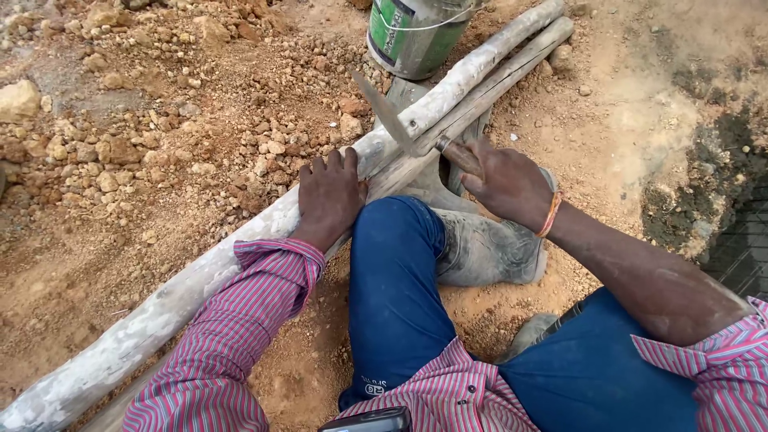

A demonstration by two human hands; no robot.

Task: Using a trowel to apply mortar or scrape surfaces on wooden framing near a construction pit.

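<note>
Phone (pixel 364 420) edge nearest, at lap; left hand (pixel 330 194) flat, fingers spread, pinning pale pole (pixel 200 276) on soil; right hand (pixel 504 180) gripping blade tool (pixel 392 120), edge on far pole section; boot (pixel 480 244) braces under

Left hand (pixel 330 194) pressing whitish pole (pixel 240 248), right hand (pixel 506 182) gripping blade (pixel 386 112) against it, bucket (pixel 416 32) beyond

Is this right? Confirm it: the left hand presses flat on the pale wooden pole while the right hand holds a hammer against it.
Not quite. The left hand does press on the pale wooden pole, but the right hand holds a flat-bladed knife, not a hammer. The head view shows its blade laid across the pole.
</note>
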